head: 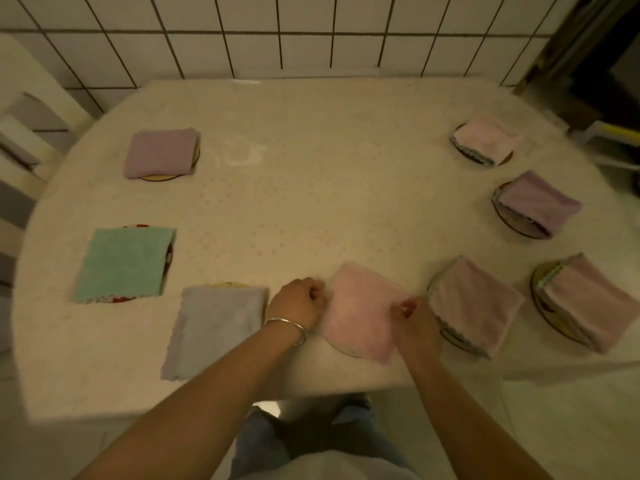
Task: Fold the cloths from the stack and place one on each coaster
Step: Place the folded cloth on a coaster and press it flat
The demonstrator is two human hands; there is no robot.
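Lying between both hands' fingers (313, 289), pink cloth (360, 315) pinched.

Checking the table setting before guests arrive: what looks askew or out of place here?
Nothing is spilled or damaged. The grey cloth near the front edge sits mostly off its coaster, which peeks out only at its far edge. The pink cloth is in both hands' grip, left hand, right hand.

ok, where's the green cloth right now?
Head view: the green cloth lies flat on a coaster at the table's left side, between the purple cloth behind it and the grey cloth nearer the person.
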